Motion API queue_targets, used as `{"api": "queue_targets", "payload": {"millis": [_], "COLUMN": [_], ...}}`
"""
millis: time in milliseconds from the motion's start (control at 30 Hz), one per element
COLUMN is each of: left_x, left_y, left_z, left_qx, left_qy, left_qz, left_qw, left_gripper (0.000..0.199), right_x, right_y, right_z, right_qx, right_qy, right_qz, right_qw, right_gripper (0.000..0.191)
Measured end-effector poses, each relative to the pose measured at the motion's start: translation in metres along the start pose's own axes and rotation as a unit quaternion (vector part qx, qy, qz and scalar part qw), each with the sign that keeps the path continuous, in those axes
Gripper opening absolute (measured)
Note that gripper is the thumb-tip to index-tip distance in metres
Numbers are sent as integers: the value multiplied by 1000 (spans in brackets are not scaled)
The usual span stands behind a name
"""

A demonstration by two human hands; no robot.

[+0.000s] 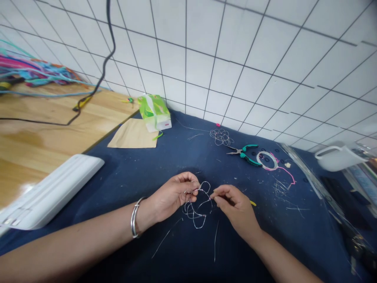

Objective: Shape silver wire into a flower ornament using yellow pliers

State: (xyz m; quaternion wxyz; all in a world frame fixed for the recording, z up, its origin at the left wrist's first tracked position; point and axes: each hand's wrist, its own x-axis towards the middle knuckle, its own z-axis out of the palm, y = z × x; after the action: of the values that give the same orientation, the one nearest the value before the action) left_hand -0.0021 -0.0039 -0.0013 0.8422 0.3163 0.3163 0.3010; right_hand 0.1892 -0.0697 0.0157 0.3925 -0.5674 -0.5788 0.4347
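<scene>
Between my hands is a looped wire piece (199, 226), bent into several thin silvery petal-like loops round a ring. My left hand (176, 194), with a silver bangle (136, 217) on its wrist, pinches the upper left part of the ring. On the ring's right side, my right hand (234, 206) has thumb and forefinger pressed together at the wire. Tiny pinkish spots show along the ring, too small to make out. Below it, loose wire lengths (167, 238) lie on the dark blue cloth (126, 173).
Beyond my hands lie another looped wire piece (221, 136), teal-handled pliers (246, 153) and a white ring-shaped roll (267, 161) with pink cord. A tissue pack (154, 112) rests by brown paper (134, 133). A white cup (338, 157) stands right; a white oblong device (53, 192) lies left.
</scene>
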Motion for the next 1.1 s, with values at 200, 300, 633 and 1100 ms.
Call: {"api": "queue_targets", "payload": {"millis": [200,300,633,1100], "left_x": [-1,-1,-3,-8], "left_y": [2,2,1,-4], "left_z": [2,3,3,4], "left_qx": [11,11,36,69], "left_qy": [-25,-33,-58,-60], "left_qz": [-17,-20,-29,5], "left_qw": [999,999,997,996], "left_gripper": [5,6,8,8], "right_x": [0,0,-6,-18], "right_y": [0,0,0,-2], "right_z": [-1,-1,2,11], "right_qx": [30,40,73,-57], "right_qy": [-14,-18,-28,26], "right_qz": [4,3,6,-118], "right_qw": [999,999,997,991], "right_gripper": [9,9,10,14]}}
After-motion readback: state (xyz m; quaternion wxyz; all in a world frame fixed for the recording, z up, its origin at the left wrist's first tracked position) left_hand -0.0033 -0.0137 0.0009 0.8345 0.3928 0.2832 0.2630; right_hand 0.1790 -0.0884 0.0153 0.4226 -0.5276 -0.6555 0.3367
